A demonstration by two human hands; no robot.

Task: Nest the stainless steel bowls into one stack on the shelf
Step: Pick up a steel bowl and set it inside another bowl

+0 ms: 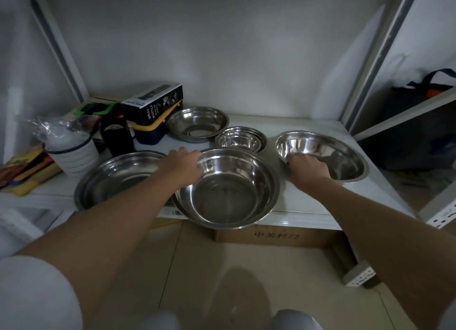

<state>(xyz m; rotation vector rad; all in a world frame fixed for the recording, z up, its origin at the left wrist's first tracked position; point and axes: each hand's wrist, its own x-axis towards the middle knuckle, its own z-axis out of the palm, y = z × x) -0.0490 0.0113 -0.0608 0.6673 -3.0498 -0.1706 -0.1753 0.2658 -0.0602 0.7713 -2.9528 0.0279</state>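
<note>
Two bare forearms are seen reaching from the bottom of the view toward a white shelf (306, 201). By the left hand (183, 163) the far-left rim of the front bowl (227, 189) is gripped, the fingers curled over the edge; this wide, mirror-bright steel bowl is tilted and its near side overhangs the shelf's front edge. The right hand (308, 168) is laid on the near-left rim of the right bowl (323, 154), with the fingers bent over the lip into the basin; how firmly it is clamped cannot be told.

Beside the front bowl, on the left, a broad shallow bowl (116, 179) is partly covered by the left forearm. Behind the front bowl a small stack of nested bowls (240, 139) is placed, and further back to its left a back bowl (197, 123) with a flat bottom is set. All are smooth, round, reflective metal with rolled rims.

The left end of the shelf is crowded: a black carton printed "SPRAY BOTTLE" (153, 105) is laid on a dark basket with a yellow handle (150, 129), a black upright object (118, 137) is stood in front, and a white ribbed container (74, 152) topped with crinkled clear plastic is set near colourful flat packets (27, 169). Below the shelf a brown cardboard box (276, 236) with handwritten characters is seen on a pale tiled floor.
</note>
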